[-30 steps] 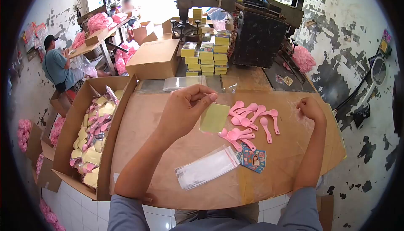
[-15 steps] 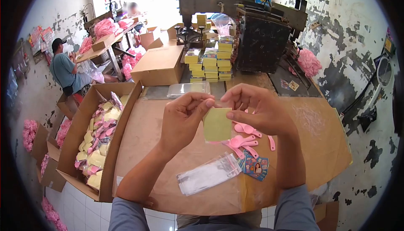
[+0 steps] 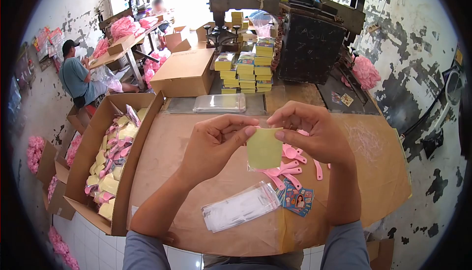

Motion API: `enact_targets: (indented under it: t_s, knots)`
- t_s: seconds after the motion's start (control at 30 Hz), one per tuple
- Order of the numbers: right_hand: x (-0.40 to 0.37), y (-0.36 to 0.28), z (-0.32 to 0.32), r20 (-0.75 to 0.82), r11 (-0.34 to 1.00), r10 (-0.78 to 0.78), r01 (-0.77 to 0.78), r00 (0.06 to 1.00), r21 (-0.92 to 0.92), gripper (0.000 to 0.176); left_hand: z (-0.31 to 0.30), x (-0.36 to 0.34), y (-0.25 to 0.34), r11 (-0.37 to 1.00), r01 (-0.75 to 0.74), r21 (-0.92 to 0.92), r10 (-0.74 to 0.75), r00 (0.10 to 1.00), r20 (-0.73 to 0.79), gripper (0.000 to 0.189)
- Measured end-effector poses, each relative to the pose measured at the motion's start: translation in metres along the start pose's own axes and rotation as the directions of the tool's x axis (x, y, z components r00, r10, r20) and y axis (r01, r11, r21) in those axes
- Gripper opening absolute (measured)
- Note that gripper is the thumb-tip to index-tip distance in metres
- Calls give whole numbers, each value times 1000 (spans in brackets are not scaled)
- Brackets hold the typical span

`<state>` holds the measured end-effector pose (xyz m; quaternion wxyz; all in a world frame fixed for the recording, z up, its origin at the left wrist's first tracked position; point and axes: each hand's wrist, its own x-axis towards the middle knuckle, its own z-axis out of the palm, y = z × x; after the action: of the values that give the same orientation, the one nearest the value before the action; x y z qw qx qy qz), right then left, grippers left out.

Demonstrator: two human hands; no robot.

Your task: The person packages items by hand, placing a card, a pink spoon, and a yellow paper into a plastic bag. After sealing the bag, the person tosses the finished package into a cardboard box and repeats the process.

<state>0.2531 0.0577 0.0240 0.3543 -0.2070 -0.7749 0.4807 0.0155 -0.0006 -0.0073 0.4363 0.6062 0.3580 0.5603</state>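
A small yellow-green packet (image 3: 265, 149) with a clear plastic edge hangs upright between my two hands. My left hand (image 3: 216, 142) pinches its upper left corner between thumb and fingers. At the upper right corner, my right hand (image 3: 312, 135) holds it with the thumb in front and fingers curled behind. Pink plastic spoons (image 3: 282, 170) lie on the brown table behind and below the packet. Nearer to me are a stack of clear plastic sleeves (image 3: 240, 206) and a fanned pile of printed cards (image 3: 301, 200).
A long carton (image 3: 125, 191) of filled packets stands at the left. Behind are a closed carton (image 3: 183, 73), clear sleeves (image 3: 220, 103), stacked card bundles (image 3: 246, 68) and a black metal box (image 3: 309, 44). A person (image 3: 78, 76) sits at the far left.
Both hands and the packet have shifted slightly right. My right thumb now presses the packet's upper right corner, and the fingertips of both hands are closer together.
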Motion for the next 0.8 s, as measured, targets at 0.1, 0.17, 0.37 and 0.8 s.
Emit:
enact_targets:
  t_s: [0.1, 0.17, 0.37, 0.8]
  knots:
    - [1, 3, 1, -39, 999, 11, -9, 999, 32, 19, 1, 0, -3, 999, -42, 7, 42, 999, -15, 21]
    - [1, 5, 1, -72, 999, -21, 23, 997, 33, 18, 1, 0, -1, 998, -59, 35, 60, 998, -30, 21]
    - [3, 11, -3, -53, 988, -78, 85, 996, 131, 16, -6, -1, -1, 984, -114, 136, 114, 993, 7, 23]
    - [6, 16, -1, -69, 990, -12, 21, 998, 142, 20, -8, 3, -2, 994, -104, 30, 105, 994, -18, 21]
